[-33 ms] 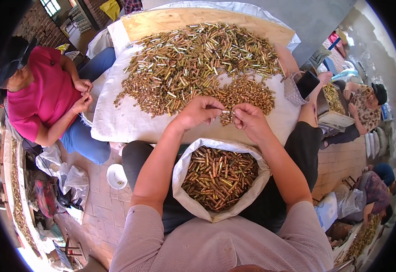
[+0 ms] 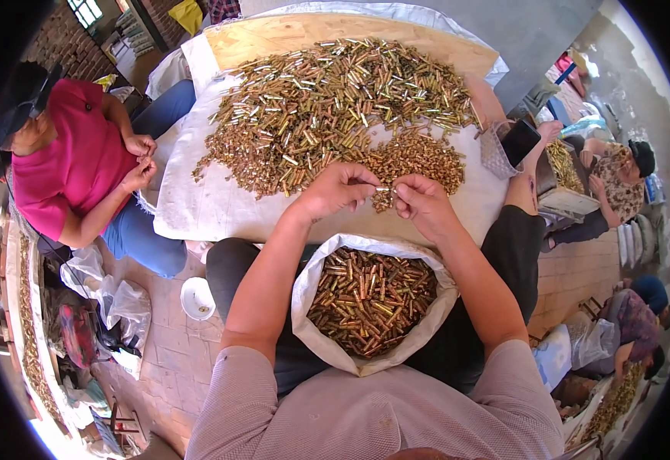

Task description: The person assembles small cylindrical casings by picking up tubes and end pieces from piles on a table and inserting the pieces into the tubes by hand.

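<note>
Left hand (image 2: 339, 186) and right hand (image 2: 421, 201) pinching a small metal piece (image 2: 381, 188) between them.
Fingertips cover its ends; full shape unreadable. Held at near edge of brassy heap (image 2: 350, 92), itself partly masked by the hands. White sack (image 2: 302, 310) below, metal tubes (image 2: 373, 303) inside, depth hidden.

- The left forearm (image 2: 262, 284) is bare and slants up and inward to the right.
- The left hand (image 2: 331, 190) points right, its thumb and fingers drawn into a pinch.
- The right forearm (image 2: 482, 284), also bare, slants up and to the left.
- The right hand (image 2: 422, 205) faces the left one, fingers curled in a pinch.
- The two hands sit close together; whether their fingertips (image 2: 368, 188) touch is too small to tell.
</note>
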